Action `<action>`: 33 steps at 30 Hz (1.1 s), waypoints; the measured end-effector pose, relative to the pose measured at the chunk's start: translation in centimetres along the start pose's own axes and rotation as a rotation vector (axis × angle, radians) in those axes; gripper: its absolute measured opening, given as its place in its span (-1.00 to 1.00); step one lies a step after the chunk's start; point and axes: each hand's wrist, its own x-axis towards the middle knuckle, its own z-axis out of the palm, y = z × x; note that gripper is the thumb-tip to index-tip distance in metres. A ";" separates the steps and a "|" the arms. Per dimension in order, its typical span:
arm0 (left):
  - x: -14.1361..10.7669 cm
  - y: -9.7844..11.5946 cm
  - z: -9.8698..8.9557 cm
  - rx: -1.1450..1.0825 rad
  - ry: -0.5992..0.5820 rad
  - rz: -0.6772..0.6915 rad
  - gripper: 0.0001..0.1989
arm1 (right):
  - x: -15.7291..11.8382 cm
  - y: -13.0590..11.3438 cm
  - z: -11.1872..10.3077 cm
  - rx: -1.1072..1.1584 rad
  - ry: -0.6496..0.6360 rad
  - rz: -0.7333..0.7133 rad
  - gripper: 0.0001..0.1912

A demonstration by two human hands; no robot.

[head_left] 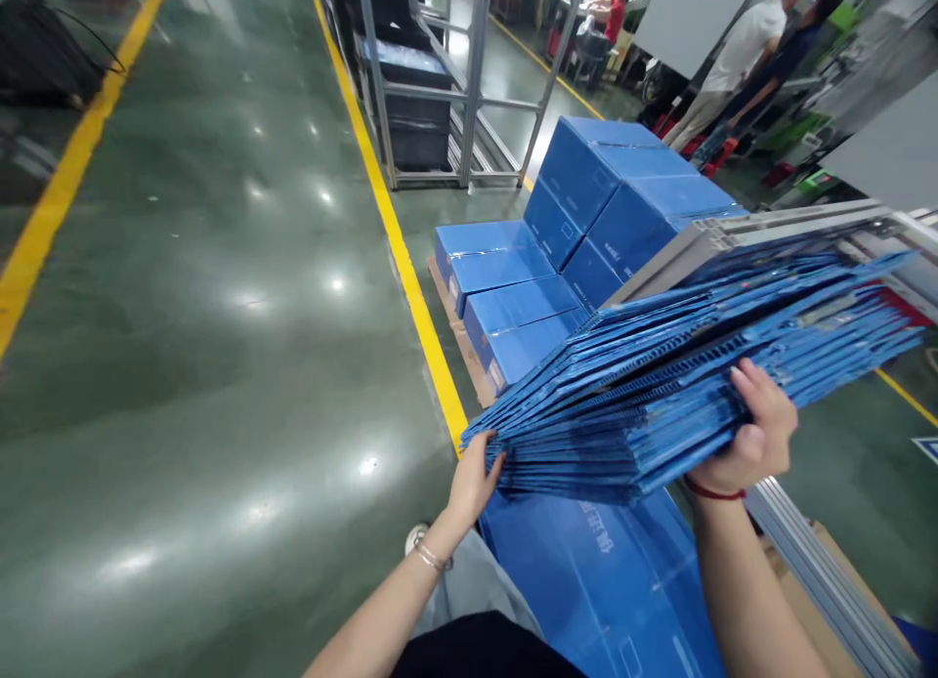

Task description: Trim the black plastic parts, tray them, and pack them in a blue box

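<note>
A thick stack of flattened blue cartons spans the middle right of the head view, its sheets fanned a little apart. My left hand is closed on the stack's narrow left corner. Around the near right edge, the fingers of my right hand grip the same stack, a red cord at the wrist. Below the stack lies a large blue carton surface with white print, partly hidden by the stack and my right arm.
Closed blue boxes stand on a pallet ahead. A metal frame stands beyond them, and aluminium rails run at the right. Yellow lines mark the green floor. Several people are at the back right.
</note>
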 end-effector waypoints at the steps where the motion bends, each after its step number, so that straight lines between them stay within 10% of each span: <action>1: -0.1 0.0 0.1 0.009 0.009 -0.005 -0.72 | -0.2 -0.1 -0.4 0.014 0.014 -0.002 -0.47; 24: -3.4 1.0 3.0 -0.017 0.265 0.005 -0.80 | -2.5 1.1 -5.7 0.020 0.074 -0.110 -0.60; 33: -4.3 5.2 3.3 -0.008 0.470 0.429 -0.77 | -1.9 3.3 -4.8 0.062 0.262 -0.260 -0.66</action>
